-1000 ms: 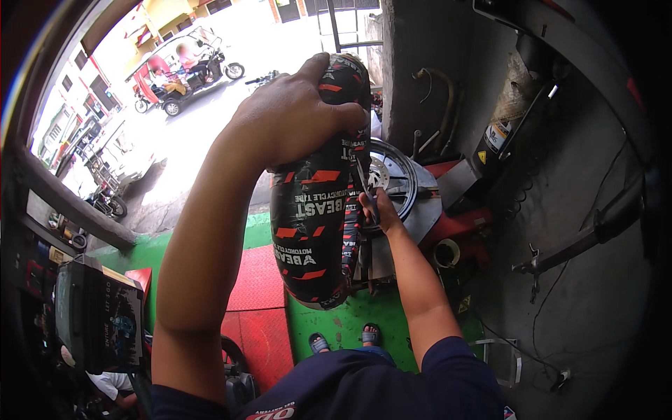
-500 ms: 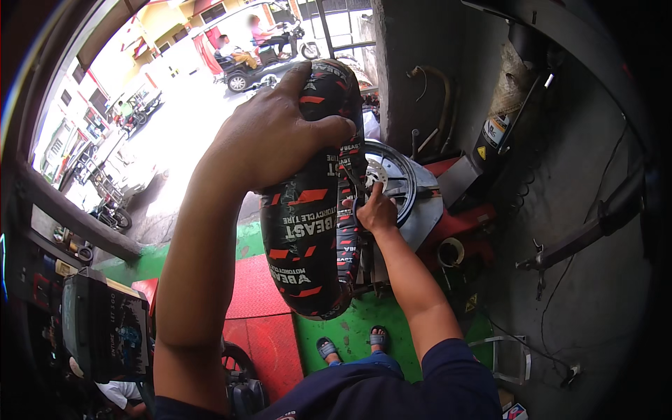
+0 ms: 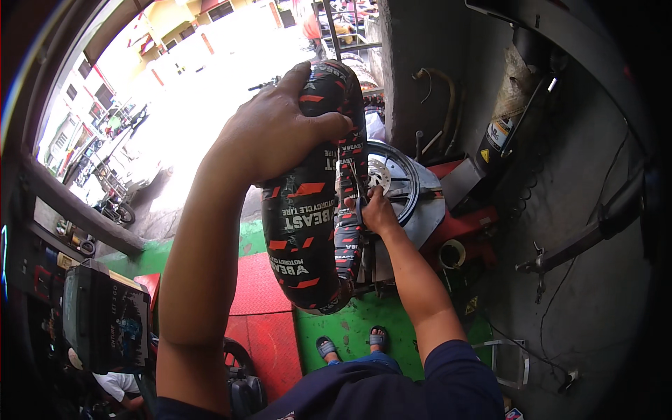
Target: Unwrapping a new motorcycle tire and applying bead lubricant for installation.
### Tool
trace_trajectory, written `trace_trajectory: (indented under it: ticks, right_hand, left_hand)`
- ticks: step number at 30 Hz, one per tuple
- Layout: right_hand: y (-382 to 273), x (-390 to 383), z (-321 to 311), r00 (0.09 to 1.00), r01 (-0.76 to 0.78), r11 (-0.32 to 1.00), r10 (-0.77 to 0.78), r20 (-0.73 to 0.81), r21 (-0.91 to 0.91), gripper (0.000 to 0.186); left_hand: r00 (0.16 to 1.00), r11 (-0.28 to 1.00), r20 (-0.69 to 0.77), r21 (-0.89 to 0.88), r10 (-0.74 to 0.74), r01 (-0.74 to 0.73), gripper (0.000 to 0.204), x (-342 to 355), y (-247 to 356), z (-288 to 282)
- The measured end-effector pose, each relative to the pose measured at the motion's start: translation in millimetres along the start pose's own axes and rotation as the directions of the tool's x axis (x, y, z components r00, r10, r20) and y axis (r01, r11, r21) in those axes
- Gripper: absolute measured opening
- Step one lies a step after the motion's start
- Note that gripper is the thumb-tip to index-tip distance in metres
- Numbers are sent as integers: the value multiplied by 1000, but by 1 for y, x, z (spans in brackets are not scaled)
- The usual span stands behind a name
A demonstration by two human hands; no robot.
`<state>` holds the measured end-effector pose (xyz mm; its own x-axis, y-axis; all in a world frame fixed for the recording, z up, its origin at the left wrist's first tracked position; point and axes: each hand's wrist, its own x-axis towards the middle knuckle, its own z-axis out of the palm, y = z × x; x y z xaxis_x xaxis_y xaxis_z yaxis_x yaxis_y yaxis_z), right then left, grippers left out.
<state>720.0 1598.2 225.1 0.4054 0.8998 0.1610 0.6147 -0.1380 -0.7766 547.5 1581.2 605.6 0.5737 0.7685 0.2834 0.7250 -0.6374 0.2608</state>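
Observation:
A motorcycle tire (image 3: 301, 227), wrapped in black plastic film with red and white print, stands upright before me. My left hand (image 3: 273, 136) is closed over its upper part, the thumb reaching toward the inner opening. My right hand (image 3: 379, 212) is closed around the handles of a pair of scissors (image 3: 360, 186) at the tire's inner right side. The blades point upward along the wrapped inner edge; their tips are hard to make out. Just beyond my right hand lies a dark wheel rim (image 3: 409, 185) with a brake disc (image 3: 379, 175).
The rim rests on a grey plate of a red machine (image 3: 462, 227), with a pot-like container (image 3: 452, 253) beside it. A red ramp (image 3: 262, 315) lies on the green floor (image 3: 336, 332). At left stands a dark top box (image 3: 105, 322). A metal arm (image 3: 588, 241) juts from the right.
My right hand and the scissors have shifted slightly, and the blades now stand more upright along the tire's inner edge. My left hand keeps its hold. Outside, a passing three-wheeler has moved right.

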Motion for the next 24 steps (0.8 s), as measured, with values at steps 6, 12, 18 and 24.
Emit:
trace_trajectory:
  ticks: [6,12,18,24]
  right_hand:
    - [10,-1,1,999,-42,999,42,22,28,90]
    - [-24,31,1,990,-95,980,75,121,173,104]
    - [44,81,59,991,-93,835,129,-29,542,42]
    - [-17,69,43,991,57,881,8,-135,469,61]
  left_hand:
    - [999,1000,33,-7,-28,28,104,2,2,-2]
    - [999,998,24,61,-25,24,102,-1,4,-2]
    - [999,1000,37,9,24,-24,102,8,18,3]
    - [989,984,53,101,141,-146,104,10,-13,-2]
